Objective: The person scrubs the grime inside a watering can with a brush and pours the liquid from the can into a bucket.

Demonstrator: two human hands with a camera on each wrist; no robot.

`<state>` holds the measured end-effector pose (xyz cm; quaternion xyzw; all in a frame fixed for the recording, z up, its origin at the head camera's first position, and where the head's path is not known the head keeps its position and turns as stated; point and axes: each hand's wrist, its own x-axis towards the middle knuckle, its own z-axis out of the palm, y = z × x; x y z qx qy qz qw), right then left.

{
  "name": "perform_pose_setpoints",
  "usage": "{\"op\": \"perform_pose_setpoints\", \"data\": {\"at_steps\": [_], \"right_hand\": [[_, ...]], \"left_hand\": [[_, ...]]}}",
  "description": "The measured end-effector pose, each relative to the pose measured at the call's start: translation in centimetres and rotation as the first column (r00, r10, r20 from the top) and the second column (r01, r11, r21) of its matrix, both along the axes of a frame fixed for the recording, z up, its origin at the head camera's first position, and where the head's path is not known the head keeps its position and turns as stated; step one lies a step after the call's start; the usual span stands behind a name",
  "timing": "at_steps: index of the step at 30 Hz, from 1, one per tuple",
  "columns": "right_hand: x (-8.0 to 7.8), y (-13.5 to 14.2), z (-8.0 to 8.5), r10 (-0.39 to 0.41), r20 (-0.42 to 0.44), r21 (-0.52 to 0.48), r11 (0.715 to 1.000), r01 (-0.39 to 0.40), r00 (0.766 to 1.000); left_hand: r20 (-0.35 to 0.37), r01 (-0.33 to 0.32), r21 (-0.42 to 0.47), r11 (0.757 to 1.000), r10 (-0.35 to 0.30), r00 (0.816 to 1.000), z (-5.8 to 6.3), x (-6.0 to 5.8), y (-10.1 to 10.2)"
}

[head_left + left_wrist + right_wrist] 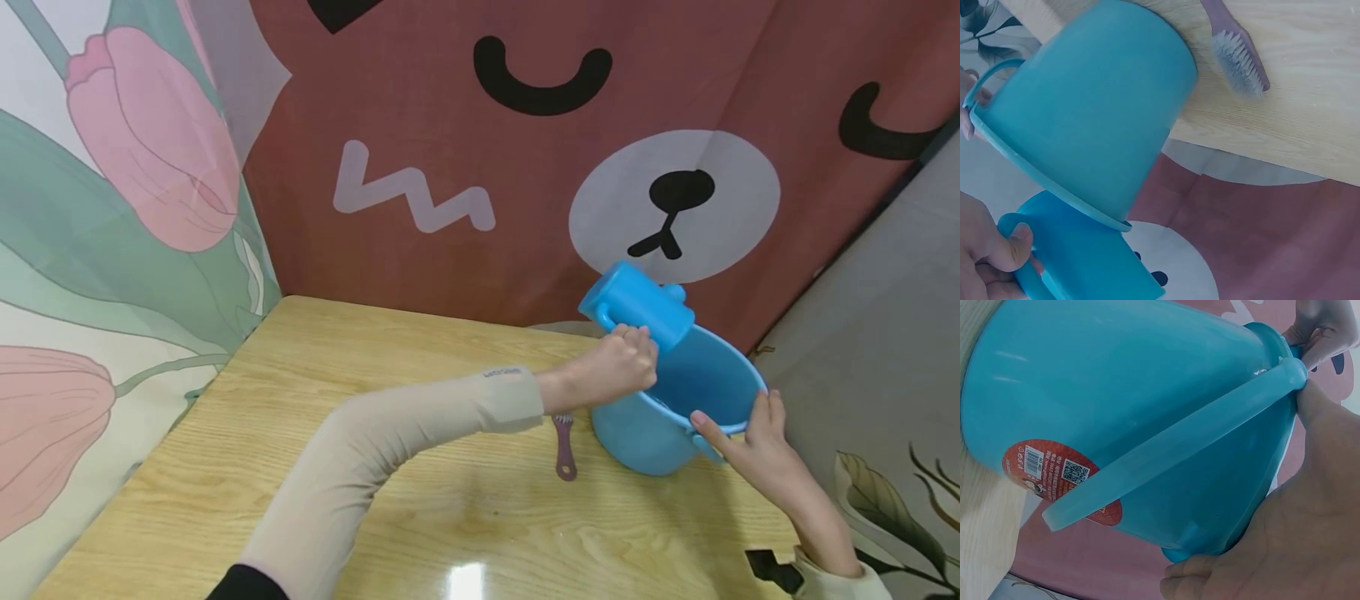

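Note:
My left hand (618,362), at the end of a light sleeve, grips the handle of a bright blue plastic pitcher (645,304). The pitcher is held tilted over the left rim of a lighter blue bucket (637,442). In the left wrist view the thumb lies across the pitcher's handle (1035,281). On the bucket's right side, my right hand (765,458) holds the rim, thumb and fingers spread apart along it. The right wrist view shows the bucket's bail handle (1172,447) hanging down across its side. What lies deep inside the bucket is hidden.
A purple-handled scrub brush (565,450) lies on the wooden table (450,517), left of the bucket; its bristles show in the left wrist view. A brown bear-print curtain (420,283) hangs behind the table, a floral one (150,283) at the left. Grey fabric (862,333) stands close on the right.

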<state>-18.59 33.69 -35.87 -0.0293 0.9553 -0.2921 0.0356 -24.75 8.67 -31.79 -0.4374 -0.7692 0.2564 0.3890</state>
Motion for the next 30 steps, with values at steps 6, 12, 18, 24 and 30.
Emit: {"op": "perform_pose_setpoints", "data": {"at_steps": [6,12,18,24,30], "right_hand": [[-0.22,0.14,0.03,0.005,-0.005,-0.003,1.0,-0.005,1.0],[-0.2,0.21,-0.02,0.004,0.022,-0.006,1.0,-0.004,1.0],[-0.1,0.19,0.03,0.001,0.025,-0.006,1.0,-0.001,1.0],[0.0,0.15,0.06,-0.004,0.02,0.007,1.0,0.004,1.0],[-0.08,0.13,0.03,-0.007,0.021,0.01,1.0,0.007,1.0]], "left_hand": [[-0.028,0.014,0.038,0.999,-0.013,1.0,-0.53,-0.16,-0.47],[0.068,0.005,0.058,0.998,-0.009,0.998,-0.91,-0.03,-0.69],[0.181,0.006,0.186,0.983,-0.04,0.983,-0.8,-0.23,-0.93],[0.232,0.009,0.239,0.971,-0.066,0.97,-0.77,-0.43,-0.97],[0.289,0.0,0.242,0.97,-0.072,0.955,-0.71,-0.37,-0.87]]}}
